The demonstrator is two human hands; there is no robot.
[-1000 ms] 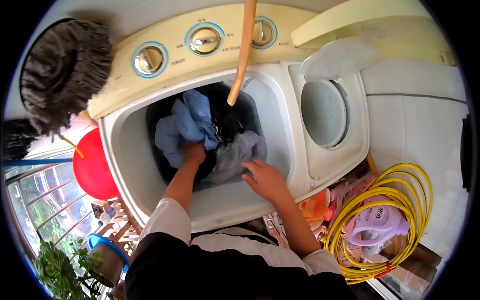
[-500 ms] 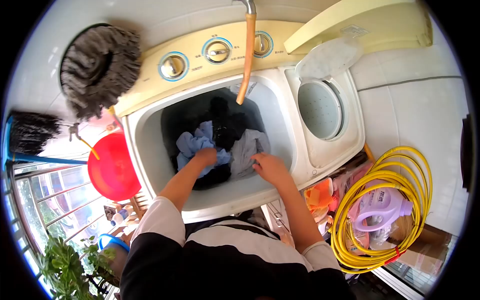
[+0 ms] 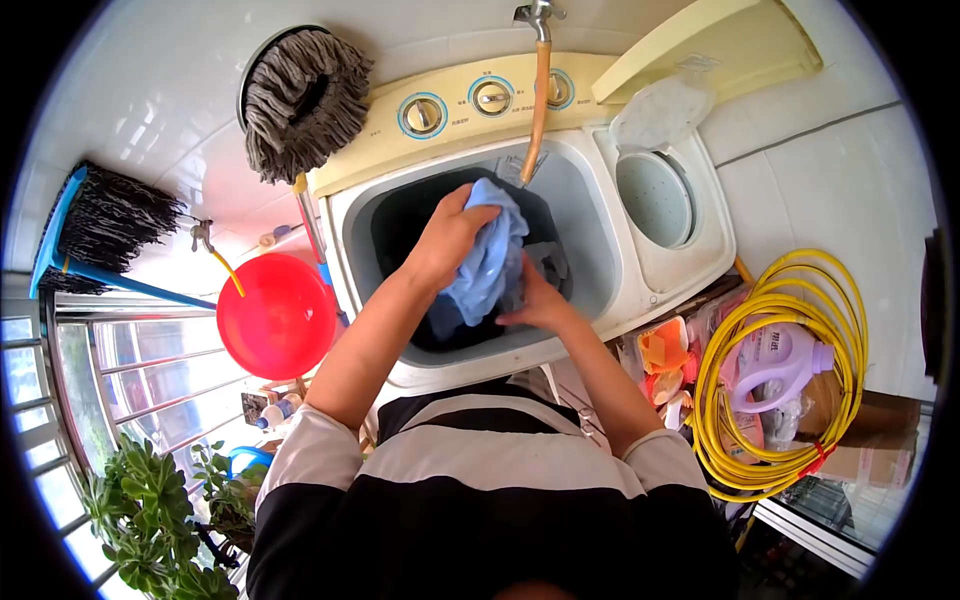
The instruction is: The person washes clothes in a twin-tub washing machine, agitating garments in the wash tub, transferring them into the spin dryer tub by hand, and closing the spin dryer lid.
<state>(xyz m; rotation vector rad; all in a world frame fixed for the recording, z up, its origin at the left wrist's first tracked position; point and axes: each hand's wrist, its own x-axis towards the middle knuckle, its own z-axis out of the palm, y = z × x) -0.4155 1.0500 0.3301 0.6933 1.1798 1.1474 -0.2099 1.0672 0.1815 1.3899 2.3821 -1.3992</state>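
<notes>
Bunched and wet-looking, a light blue cloth (image 3: 487,262) is raised over the wash tub (image 3: 597,262) of a twin-tub washing machine. My left hand (image 3: 447,238) grips its upper left side, fingers wrapped round it. My right hand (image 3: 537,297) is at the lower right of the cloth, its fingers closed at the edge, partly hidden by fabric. Behind my right hand a grey cloth (image 3: 548,260) shows in the dark water. An orange hose (image 3: 537,120) hangs from a tap over the tub's back edge.
The small spin tub (image 3: 652,200) is open on the right, near a coiled yellow hose (image 3: 707,400) and a purple bottle (image 3: 780,368). To the left are a red basin (image 3: 277,316), a grey mop (image 3: 305,105), a black brush (image 3: 110,225) and a plant (image 3: 140,510).
The blue cloth has been lifted out of the water by my left hand. My right hand has moved left to the cloth's lower side. The view has shifted.
</notes>
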